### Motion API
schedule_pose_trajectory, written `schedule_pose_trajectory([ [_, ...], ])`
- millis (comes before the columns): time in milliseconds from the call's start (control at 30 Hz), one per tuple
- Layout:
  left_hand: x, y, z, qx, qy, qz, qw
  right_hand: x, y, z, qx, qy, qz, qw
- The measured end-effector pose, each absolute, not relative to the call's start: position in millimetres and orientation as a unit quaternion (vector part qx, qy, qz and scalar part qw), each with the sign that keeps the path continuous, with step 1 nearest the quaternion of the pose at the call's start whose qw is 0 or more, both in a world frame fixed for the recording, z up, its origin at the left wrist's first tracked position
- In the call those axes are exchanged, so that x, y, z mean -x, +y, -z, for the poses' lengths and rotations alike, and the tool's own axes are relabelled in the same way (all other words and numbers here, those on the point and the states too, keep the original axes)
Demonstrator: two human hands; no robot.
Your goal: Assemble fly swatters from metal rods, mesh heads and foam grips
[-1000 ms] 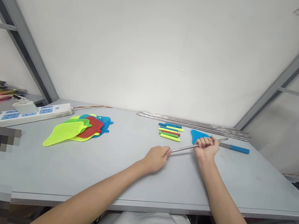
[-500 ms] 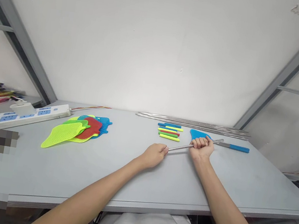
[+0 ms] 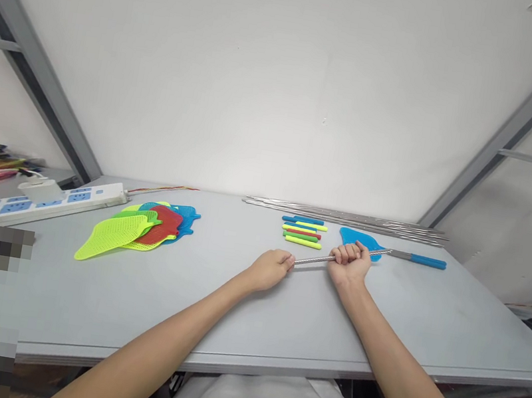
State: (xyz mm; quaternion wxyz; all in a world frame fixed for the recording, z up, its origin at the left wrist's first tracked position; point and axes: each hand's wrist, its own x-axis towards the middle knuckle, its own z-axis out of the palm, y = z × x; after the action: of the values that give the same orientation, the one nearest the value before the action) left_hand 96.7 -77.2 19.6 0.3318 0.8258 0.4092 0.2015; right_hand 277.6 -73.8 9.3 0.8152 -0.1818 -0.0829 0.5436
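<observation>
A thin silvery metal rod (image 3: 313, 260) is held between my two hands above the table, tilted up towards the right. My left hand (image 3: 271, 271) is closed around its left end, hiding that tip. My right hand (image 3: 350, 263), palm turned up, has its fingers curled round the rod farther right, and the rod's right end sticks out past it. Just behind my right hand lies a fly swatter with a blue head (image 3: 353, 237), partly covered by the hand, a grey shaft and a blue handle (image 3: 428, 261).
Loose fly swatter heads (image 3: 113, 235) in yellow-green, green, red and blue overlap at the left. Coloured handle tubes (image 3: 303, 237) lie behind my hands. Metal rods (image 3: 343, 219) line the wall. A power strip (image 3: 51, 202) stands far left, beside a pixelated patch.
Both hands and the rod have shifted slightly left. Less of the rod's right end sticks out beyond my right hand. More of the blue swatter head shows.
</observation>
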Motion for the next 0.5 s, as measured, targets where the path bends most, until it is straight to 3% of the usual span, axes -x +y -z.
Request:
schedule_pose_trajectory([
  [500, -88, -72, -20, -0.821, 0.414, -0.198, 0.340, -261, -75, -8, 0.192, -0.072, -0.595, 0.778],
])
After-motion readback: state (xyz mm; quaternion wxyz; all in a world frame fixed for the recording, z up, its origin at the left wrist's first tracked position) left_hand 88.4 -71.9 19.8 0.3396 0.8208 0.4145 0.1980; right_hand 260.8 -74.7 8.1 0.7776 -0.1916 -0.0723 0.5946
